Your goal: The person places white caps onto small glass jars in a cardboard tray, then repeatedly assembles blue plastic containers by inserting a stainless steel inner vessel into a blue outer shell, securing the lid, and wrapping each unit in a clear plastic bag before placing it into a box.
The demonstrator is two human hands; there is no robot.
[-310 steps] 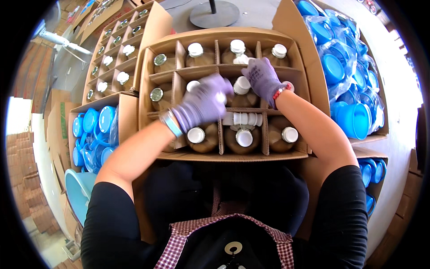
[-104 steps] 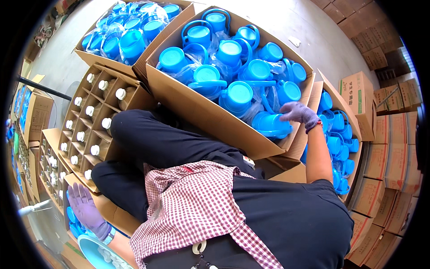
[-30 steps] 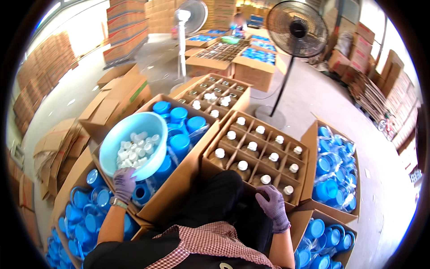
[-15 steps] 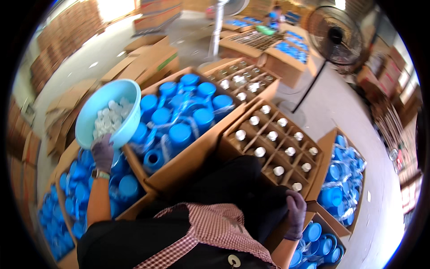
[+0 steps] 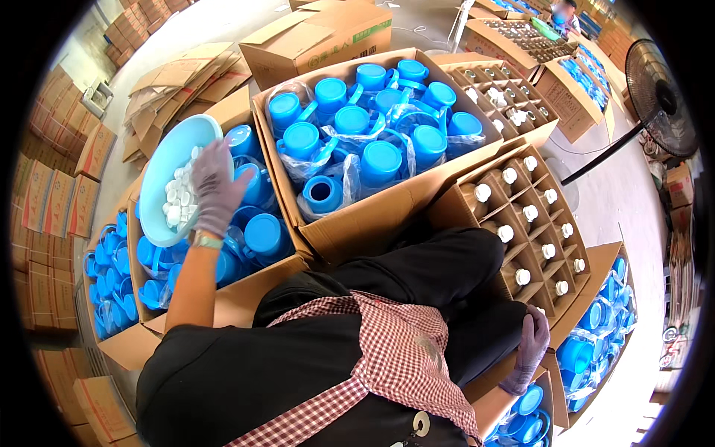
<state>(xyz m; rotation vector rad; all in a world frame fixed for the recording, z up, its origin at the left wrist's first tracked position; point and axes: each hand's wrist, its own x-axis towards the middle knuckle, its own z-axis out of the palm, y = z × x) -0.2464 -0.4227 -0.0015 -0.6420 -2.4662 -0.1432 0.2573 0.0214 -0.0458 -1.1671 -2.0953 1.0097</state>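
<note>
Fingers (image 5: 211, 154) together, thumb apart on the left hand (image 5: 216, 190), I see white caps (image 5: 179, 197) in the basin (image 5: 165, 160) beside them, while the right hand (image 5: 530, 349) loosely bends its own by the knee (image 5: 497, 319).

Smooth plastic basin (image 5: 168, 150), plastic caps (image 5: 179, 197), glossy plastic cups (image 5: 380, 162), crinkled plastic film (image 5: 351, 176), matt cardboard box (image 5: 387, 222), matt cloth glove (image 5: 214, 186)

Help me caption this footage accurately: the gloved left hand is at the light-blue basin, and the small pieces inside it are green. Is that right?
Not quite: in the head view, the small pieces inside the light-blue basin are white, not green. The gloved left hand is indeed at the basin.
</note>
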